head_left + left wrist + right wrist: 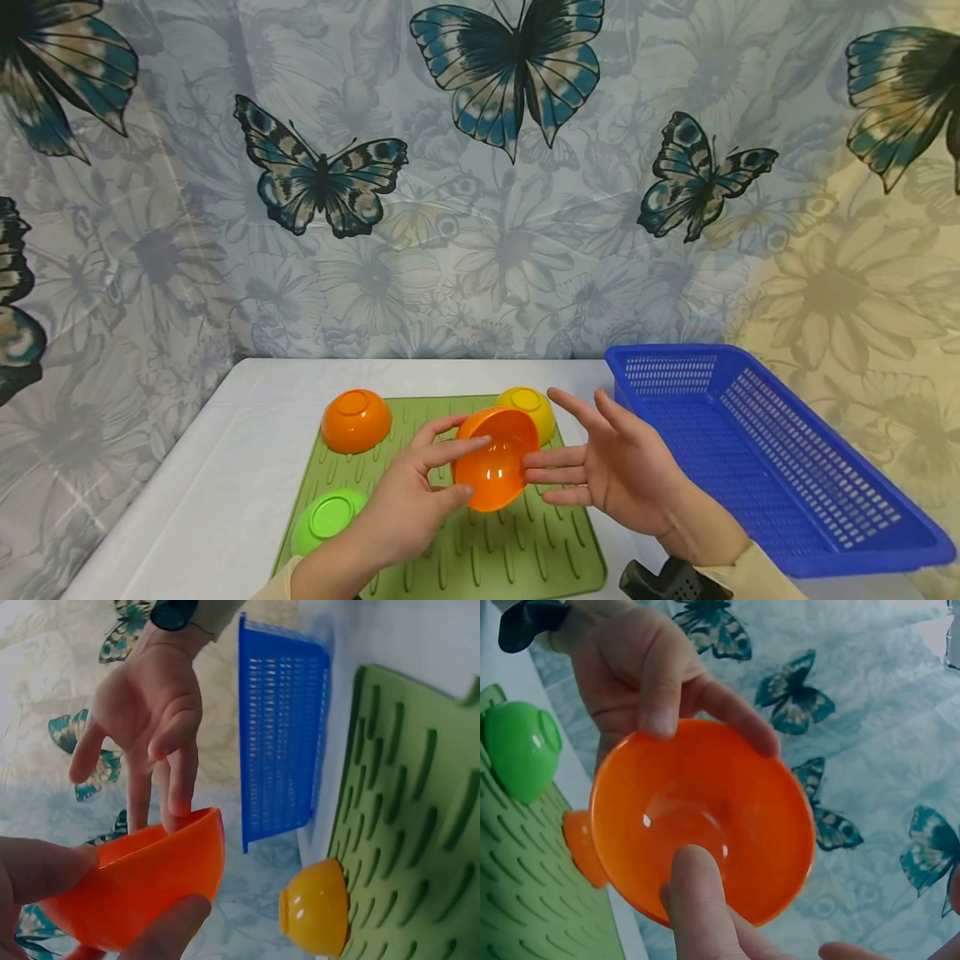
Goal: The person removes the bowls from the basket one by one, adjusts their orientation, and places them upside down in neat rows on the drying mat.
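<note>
My left hand (405,496) grips an orange bowl (498,471) by its rim, raised over the green ribbed mat (517,554). The bowl is tilted, its hollow turned toward my right hand (626,471). That right hand has its fingers spread and straight, palm facing the bowl, with fingertips right at the rim. In the right wrist view, the left thumb and a finger clamp the far edge of the bowl (705,787). Behind the held bowl, a yellow bowl (528,404) lies upside down on the mat.
Upside down on the mat's left side are another orange bowl (356,422) and a green bowl (330,517), the latter partly behind my left forearm. A blue perforated basket (813,458) stands at right on the white table (187,467). A butterfly-patterned cloth (517,275) hangs behind.
</note>
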A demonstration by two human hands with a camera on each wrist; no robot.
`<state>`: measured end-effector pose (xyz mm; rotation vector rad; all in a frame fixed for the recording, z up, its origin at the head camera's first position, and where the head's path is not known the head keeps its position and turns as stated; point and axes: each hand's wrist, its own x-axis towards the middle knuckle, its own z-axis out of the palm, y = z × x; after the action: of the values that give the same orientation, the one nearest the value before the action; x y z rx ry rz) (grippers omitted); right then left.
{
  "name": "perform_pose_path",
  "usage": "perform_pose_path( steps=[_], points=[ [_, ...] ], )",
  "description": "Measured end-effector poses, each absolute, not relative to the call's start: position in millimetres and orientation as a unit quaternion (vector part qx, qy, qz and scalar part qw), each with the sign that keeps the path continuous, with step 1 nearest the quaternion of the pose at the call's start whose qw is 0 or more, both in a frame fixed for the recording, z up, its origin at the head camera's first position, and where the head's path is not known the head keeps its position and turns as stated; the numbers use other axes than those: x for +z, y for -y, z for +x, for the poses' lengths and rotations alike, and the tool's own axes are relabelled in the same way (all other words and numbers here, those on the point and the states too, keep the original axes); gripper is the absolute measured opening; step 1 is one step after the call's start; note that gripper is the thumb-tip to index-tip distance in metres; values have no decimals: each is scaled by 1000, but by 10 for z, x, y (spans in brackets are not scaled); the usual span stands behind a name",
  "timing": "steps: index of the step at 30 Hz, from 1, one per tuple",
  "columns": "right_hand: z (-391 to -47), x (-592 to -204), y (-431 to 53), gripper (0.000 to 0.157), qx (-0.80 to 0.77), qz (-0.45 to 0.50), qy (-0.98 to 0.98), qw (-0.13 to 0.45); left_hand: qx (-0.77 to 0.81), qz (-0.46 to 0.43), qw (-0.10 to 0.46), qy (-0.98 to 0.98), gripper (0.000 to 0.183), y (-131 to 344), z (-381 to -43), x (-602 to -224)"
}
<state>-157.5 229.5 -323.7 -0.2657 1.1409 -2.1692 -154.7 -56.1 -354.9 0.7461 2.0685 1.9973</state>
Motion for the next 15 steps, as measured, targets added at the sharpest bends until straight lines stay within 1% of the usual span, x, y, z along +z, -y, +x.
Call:
perform_pose_path(
  steps=[3,6,9,12,15],
  points=[
    [-1581,-3248,-2301,78,-827,-99,-436,340,628,303,51,-715,55,555,-1526,-3558],
    [-1577,-3266,-2309,80,-823,-91,-443,344,557,364,-15,-747,55,552,-1522,-3586],
    [-1578,-3302,-2313,80,-820,-89,-450,344,470,427,-97,-766,57,549,-1540,-3618],
    [-1579,-3360,-2317,79,-813,-87,-455,352,384,501,-155,-760,61,545,-1574,-3649],
    [-1579,-3433,-2304,77,-799,-82,-470,366,273,565,-203,-752,65,542,-1607,-3665]
  ],
)
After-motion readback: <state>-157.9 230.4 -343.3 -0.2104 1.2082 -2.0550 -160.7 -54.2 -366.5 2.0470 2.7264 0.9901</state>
